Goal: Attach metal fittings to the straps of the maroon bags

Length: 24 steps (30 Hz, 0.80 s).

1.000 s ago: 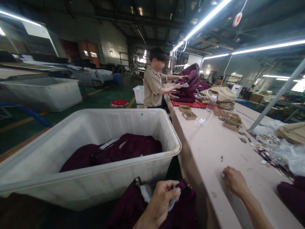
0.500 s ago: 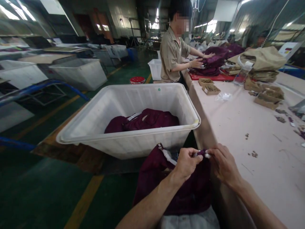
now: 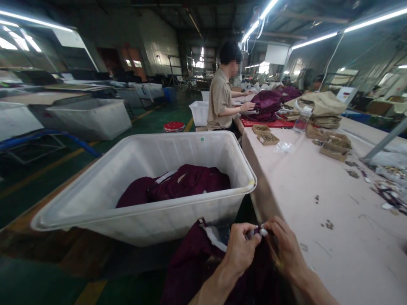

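Note:
A dark maroon garment (image 3: pixel 193 267) lies on my lap at the bottom of the head view. My left hand (image 3: pixel 240 252) is closed, pinching the garment's edge near a small white piece (image 3: pixel 263 231). My right hand (image 3: pixel 284 250) is closed too, its fingertips meeting the left hand's at that white piece. Both hands sit just off the near edge of the long pink table (image 3: pixel 318 220). What exactly the white piece is I cannot make out.
A big white plastic tub (image 3: pixel 143 220) holding maroon garments (image 3: pixel 178 184) stands in front of me on the left. A person in a beige shirt (image 3: pixel 221 101) handles maroon fabric farther along the table. Small cardboard boxes (image 3: pixel 269 137), beige fabric piles (image 3: pixel 321 103) and scraps lie on the table.
A second ago my right hand lay on the table and only the left held the garment. The right hand came over to meet the left at the garment's edge, where both stay.

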Tool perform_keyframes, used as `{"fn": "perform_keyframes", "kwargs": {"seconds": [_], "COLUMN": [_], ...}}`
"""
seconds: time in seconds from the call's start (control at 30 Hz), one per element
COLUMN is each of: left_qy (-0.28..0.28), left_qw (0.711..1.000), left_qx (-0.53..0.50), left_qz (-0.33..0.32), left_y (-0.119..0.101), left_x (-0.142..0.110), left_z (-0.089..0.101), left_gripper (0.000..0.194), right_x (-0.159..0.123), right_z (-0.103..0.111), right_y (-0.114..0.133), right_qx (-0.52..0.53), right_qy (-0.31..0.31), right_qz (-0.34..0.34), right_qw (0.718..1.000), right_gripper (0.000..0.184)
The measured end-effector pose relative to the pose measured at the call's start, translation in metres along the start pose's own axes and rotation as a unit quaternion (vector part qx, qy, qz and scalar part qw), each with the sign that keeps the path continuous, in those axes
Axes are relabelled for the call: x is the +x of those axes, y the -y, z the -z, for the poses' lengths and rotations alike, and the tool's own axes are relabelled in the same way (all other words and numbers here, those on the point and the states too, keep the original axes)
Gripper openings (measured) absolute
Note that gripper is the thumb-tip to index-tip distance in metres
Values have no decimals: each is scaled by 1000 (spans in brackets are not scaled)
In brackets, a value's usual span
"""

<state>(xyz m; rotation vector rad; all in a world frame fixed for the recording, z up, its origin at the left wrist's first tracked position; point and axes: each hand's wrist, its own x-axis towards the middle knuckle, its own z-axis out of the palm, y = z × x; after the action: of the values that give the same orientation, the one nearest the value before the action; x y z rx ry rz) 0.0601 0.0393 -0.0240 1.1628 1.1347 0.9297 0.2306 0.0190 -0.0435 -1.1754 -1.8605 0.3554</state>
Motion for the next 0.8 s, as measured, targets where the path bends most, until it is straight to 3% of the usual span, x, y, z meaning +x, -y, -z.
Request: {"fn": "perform_keyframes", "kwargs": {"seconds": [0.2, 0.5, 0.63, 0.8], "left_qy": [-17, -49, -58, -35], "left_qw": [998, 998, 997, 999], "left_qx": [51, 36, 47, 30], "left_qz": [-19, -24, -14, 3], "left_y": [-6, -4, -4, 1], "left_x": [2, -2, -5, -5], "left_z": [2, 5, 6, 8], "left_gripper": [19, 19, 20, 21], "right_x": [5, 0, 0, 3], "right_z": [-2, -19, -22, -19], "right_y": [8, 5, 6, 14], "right_qx": [56, 74, 79, 68], "right_qy": [-19, -67, -74, -72], "right_qz": [-49, -86, -70, 12], "right_qw": [997, 991, 992, 995], "right_gripper": [15, 18, 18, 12]}}
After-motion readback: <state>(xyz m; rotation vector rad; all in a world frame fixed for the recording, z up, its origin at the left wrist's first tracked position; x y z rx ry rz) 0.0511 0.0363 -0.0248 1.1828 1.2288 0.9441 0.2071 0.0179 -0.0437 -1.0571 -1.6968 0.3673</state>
